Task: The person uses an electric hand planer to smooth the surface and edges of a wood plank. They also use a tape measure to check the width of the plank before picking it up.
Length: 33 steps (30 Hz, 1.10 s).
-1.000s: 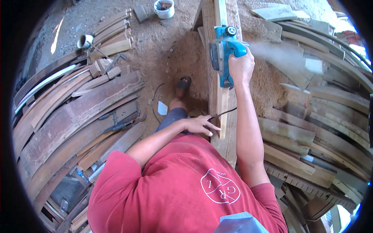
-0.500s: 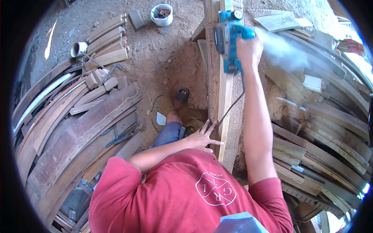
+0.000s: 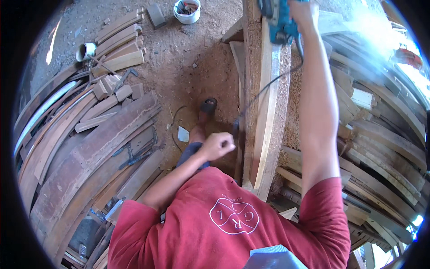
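My right hand point(image 3: 305, 17) grips the handle of a teal electric planer point(image 3: 282, 28) at the top of the view, partly cut off by the upper edge. The planer rests on a long pale wooden board point(image 3: 268, 98) that lies on a heavier beam. From the planer a dark cord point(image 3: 273, 82) loops down across the board. My left hand point(image 3: 218, 146) hovers left of the board, fingers curled into a loose fist with nothing visible in it. A cloud of dust and shavings point(image 3: 365, 40) blows out to the planer's right.
Stacked planks point(image 3: 85, 166) fill the left side, with a clamp point(image 3: 130, 157) lying on them. More lumber point(image 3: 380, 139) is piled on the right. A white bucket of tools point(image 3: 187, 15) stands on the dirt floor at the far side, beside a grey block point(image 3: 156, 16).
My right hand has pushed the planer farther away along the board. My left hand has lifted off the board's near part, moved left and curled its fingers.
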Motion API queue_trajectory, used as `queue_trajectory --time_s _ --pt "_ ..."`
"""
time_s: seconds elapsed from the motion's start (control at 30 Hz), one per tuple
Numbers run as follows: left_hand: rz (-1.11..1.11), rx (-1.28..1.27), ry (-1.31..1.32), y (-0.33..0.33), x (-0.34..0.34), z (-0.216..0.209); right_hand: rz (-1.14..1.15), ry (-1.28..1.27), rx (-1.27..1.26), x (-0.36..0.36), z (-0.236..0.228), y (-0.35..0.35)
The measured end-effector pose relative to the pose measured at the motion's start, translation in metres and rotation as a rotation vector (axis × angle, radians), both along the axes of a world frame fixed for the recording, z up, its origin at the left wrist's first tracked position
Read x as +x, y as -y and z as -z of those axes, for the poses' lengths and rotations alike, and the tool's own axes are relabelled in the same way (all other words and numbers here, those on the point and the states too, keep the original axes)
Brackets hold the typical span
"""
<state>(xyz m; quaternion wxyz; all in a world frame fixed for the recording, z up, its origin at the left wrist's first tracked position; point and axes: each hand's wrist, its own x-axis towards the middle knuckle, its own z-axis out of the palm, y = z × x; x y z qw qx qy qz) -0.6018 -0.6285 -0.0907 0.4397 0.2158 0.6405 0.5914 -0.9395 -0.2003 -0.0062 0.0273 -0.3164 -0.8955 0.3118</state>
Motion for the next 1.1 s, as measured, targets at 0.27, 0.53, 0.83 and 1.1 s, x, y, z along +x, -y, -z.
queue_trajectory --time_s 0.27,0.53,0.83,1.1 --pt "-0.212 -0.506 -0.202 0.115 -0.006 0.027 0.131 -0.122 -0.061 0.358 -0.067 0.189" --pt "0.003 -0.487 -0.135 0.085 -0.015 0.024 0.241 -0.130 -0.118 0.321 -0.063 0.188" --pt "-0.170 -0.400 0.098 0.074 -0.019 0.035 0.206 -0.204 -0.003 0.137 -0.045 0.121" --pt "-0.249 -0.132 0.162 0.034 -0.038 0.014 0.206 -0.168 0.167 -0.007 -0.001 0.056"
